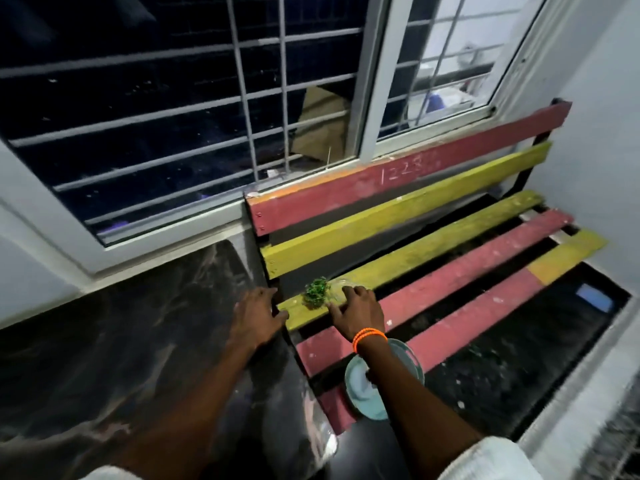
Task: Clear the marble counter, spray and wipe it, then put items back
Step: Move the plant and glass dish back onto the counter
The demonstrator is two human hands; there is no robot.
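The dark marble counter (131, 327) fills the lower left. Beside it stands a red and yellow slatted bench (433, 268). A small green plant in a clear glass pot (316, 296) sits on the bench's yellow front slat. My right hand (356, 315), with an orange band at the wrist, reaches over that slat; its fingers lie just right of the pot and touch a clear round thing there. My left hand (258, 315) rests with spread fingers on the counter's right edge, a little left of the pot. A pale blue round dish (363, 386) lies on the bench under my right forearm.
A barred window (173, 109) with a white frame runs behind the counter and the bench. White walls close in the right side. A blue object (594, 299) lies on the dark floor to the right of the bench.
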